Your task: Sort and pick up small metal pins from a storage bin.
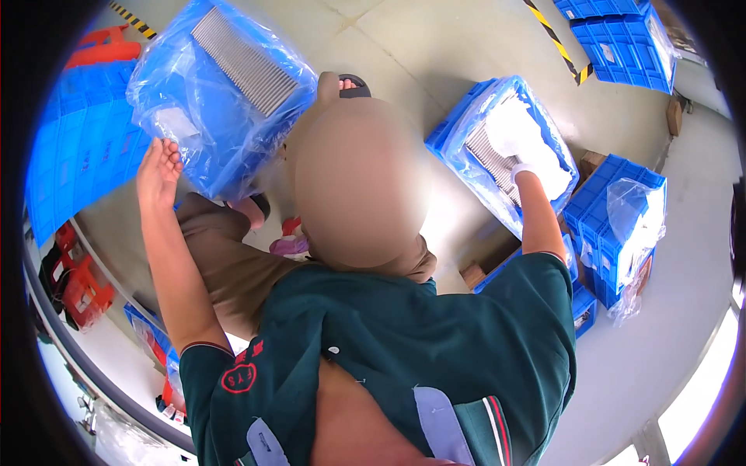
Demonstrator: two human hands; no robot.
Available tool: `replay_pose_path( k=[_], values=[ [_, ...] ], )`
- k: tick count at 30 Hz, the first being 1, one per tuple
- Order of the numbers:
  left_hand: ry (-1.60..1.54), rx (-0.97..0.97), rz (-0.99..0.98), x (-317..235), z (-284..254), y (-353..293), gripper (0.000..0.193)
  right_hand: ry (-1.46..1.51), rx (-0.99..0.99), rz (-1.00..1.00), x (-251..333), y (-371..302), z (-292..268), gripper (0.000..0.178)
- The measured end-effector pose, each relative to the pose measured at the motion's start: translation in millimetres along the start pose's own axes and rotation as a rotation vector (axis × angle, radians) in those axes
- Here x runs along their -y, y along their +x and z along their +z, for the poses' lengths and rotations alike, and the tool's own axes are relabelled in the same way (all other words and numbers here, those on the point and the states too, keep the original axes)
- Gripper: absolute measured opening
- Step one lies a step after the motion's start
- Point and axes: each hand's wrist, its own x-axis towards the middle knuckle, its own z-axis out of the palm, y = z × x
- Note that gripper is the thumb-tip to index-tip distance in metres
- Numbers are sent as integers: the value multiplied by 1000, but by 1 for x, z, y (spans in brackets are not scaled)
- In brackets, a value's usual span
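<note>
My left hand is raised at the near left side of a blue crate lined with clear plastic film. Its palm shows and its fingers are loosely curled and apart, with nothing visible in them. A ribbed block of thin grey parts in a row lies in that crate. My right arm reaches into a second lined blue crate on the right. There my right hand, with a white band at the wrist, is over white sheet-like material beside another row of thin grey parts. Its fingers cannot be made out.
Stacked blue crates stand at the left, with red plastic pieces on top. More blue crates are at the far right, and others nearer. Yellow-black tape marks the floor. My brown-trousered legs are between the two lined crates.
</note>
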Motion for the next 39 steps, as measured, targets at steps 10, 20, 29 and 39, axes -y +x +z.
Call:
replay_pose_path(
  k=[10,20,29,39],
  values=[
    [-86,41,10,-2,-13,-1,20,651,-302,176,67,-64,9,39],
    [-196,157,175,-44,18,-24,20,1944,41,-298,125,-291,-215,20],
    [-385,194,178,-31,13,-25,21,1753,-57,-1124,279,-388,-400,13],
    [-585,296,296,-50,-5,-46,21,1102,-442,-1340,434,-454,-449,10]
  ],
)
